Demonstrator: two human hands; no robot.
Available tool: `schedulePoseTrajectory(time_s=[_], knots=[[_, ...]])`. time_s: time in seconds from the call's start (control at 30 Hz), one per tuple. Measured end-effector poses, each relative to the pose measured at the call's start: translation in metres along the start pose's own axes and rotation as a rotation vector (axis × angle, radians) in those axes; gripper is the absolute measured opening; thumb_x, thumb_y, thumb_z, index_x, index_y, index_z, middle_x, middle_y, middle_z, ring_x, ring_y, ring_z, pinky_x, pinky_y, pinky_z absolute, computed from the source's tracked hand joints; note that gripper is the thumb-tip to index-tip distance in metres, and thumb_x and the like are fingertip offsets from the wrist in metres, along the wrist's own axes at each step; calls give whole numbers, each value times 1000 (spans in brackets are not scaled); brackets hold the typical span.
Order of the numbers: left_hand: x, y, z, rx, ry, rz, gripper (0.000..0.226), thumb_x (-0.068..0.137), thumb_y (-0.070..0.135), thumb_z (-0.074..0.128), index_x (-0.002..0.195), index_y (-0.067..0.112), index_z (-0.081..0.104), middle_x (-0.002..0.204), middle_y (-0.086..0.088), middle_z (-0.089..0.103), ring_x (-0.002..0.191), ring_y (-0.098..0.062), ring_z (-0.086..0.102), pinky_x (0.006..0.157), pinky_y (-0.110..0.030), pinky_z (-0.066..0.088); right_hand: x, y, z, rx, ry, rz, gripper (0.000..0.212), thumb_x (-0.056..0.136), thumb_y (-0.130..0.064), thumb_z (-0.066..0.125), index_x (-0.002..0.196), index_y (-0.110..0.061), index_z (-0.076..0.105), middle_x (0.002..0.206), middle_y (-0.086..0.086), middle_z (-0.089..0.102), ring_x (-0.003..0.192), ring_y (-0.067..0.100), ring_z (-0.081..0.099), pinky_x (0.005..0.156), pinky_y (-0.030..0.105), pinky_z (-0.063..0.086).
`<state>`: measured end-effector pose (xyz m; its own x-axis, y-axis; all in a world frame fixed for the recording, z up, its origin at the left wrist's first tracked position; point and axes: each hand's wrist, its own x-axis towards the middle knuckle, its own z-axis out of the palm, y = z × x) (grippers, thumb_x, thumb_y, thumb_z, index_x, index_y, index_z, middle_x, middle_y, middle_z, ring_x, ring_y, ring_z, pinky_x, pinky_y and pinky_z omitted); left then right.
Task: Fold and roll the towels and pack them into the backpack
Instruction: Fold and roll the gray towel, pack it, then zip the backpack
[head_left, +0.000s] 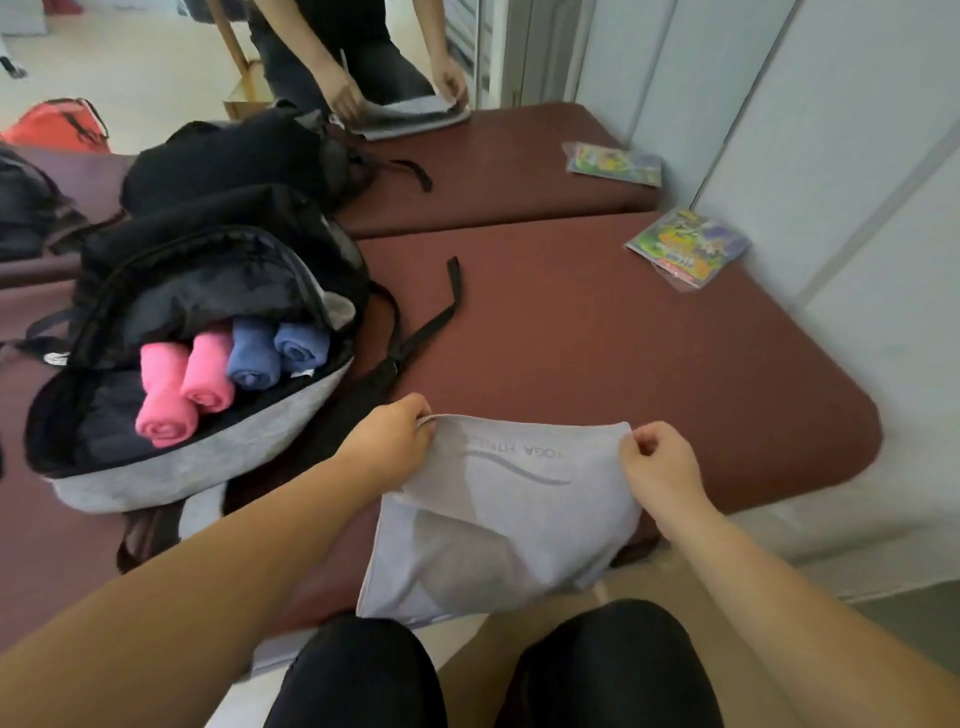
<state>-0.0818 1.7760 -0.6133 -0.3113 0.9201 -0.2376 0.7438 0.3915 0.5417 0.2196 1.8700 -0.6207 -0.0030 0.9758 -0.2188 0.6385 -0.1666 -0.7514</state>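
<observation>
Both hands, left hand (395, 434) and right hand (657, 460), pinch the far corners of the grey towel (498, 519), which hangs over the surface (623, 353) edge; the backpack (197, 353) lies left, nearer the left hand.

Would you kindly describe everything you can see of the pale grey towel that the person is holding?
The pale grey towel looks like thin, soft cloth, printed with a darker grey wavy line and lettering near its top edge. It is unrolled and spread wide. The left hand pinches its upper left corner and the right hand pinches its upper right corner. It spans the near edge of the maroon padded table, its lower part hanging off toward the person's knees.
</observation>
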Motion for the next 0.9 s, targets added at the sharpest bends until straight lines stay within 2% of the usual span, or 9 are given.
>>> schedulePoseTrajectory(time_s=[0.07, 0.13, 0.2, 0.3, 0.37, 0.47, 0.57, 0.77, 0.9], knots=[[13, -9, 13, 110, 4, 35, 13, 100, 26, 55, 99, 20, 66, 106, -3, 62, 102, -28, 61, 84, -41, 54, 12, 10, 4, -180, 20, -52, 9, 98, -23, 60, 90, -19, 62, 109, 2, 54, 87, 21, 57, 76, 32, 43], [23, -17, 22, 131, 30, 69, 13, 97, 24, 59, 99, 19, 70, 111, -2, 60, 106, -27, 57, 91, -45, 51, 20, 13, 3, -287, 52, -100, 9, 95, -24, 64, 86, -23, 62, 110, -2, 46, 97, 20, 48, 83, 30, 39], [26, -20, 27, 152, 34, 93, 10, 95, 21, 62, 98, 18, 71, 109, -1, 61, 103, -26, 54, 88, -41, 50, 24, 12, 3, -354, 38, -129, 10, 91, -23, 66, 82, -25, 61, 103, -4, 48, 100, 21, 42, 82, 32, 37], [17, -18, 26, 131, 24, 101, 6, 87, 15, 65, 89, 19, 68, 94, 2, 64, 91, -22, 56, 74, -32, 44, 26, 9, 3, -266, -14, -78, 9, 86, -19, 68, 80, -23, 62, 90, -4, 60, 88, 23, 55, 68, 33, 41], [4, -17, 21, 87, -4, 133, 15, 80, 10, 65, 78, 24, 60, 82, 7, 61, 79, -17, 57, 66, -30, 43, 22, 6, 1, -151, -29, -39, 8, 83, -15, 69, 83, -19, 63, 85, -2, 64, 80, 23, 60, 60, 31, 42], [-27, -21, 13, 83, -22, 285, 25, 75, 7, 65, 73, 28, 51, 81, 11, 52, 73, -14, 54, 65, -30, 43, 7, 1, -8, -46, -79, -72, 12, 85, -8, 66, 91, -18, 64, 92, -2, 64, 84, 15, 60, 64, 29, 45], [-58, -32, 12, 88, -15, 378, 18, 83, 14, 69, 82, 27, 57, 85, 13, 54, 76, -10, 55, 68, -28, 47, -14, 0, -13, -37, -143, -150, 15, 87, -6, 63, 89, -20, 67, 93, 1, 66, 87, 17, 62, 66, 28, 45], [-83, -35, 21, 98, -25, 216, 12, 94, 39, 66, 89, 32, 58, 84, 14, 61, 76, -7, 57, 66, -30, 46, -39, 6, -16, -24, -137, -71, 9, 88, -7, 63, 88, -16, 66, 92, 1, 67, 86, 19, 62, 66, 29, 46], [-76, -17, 31, -87, 19, 56, 23, 96, 42, 64, 80, 26, 61, 74, 7, 65, 70, -10, 60, 59, -27, 43, -33, 7, -5, 105, -70, 77, 11, 81, -5, 61, 85, -14, 67, 88, 4, 67, 79, 24, 59, 65, 32, 47]])
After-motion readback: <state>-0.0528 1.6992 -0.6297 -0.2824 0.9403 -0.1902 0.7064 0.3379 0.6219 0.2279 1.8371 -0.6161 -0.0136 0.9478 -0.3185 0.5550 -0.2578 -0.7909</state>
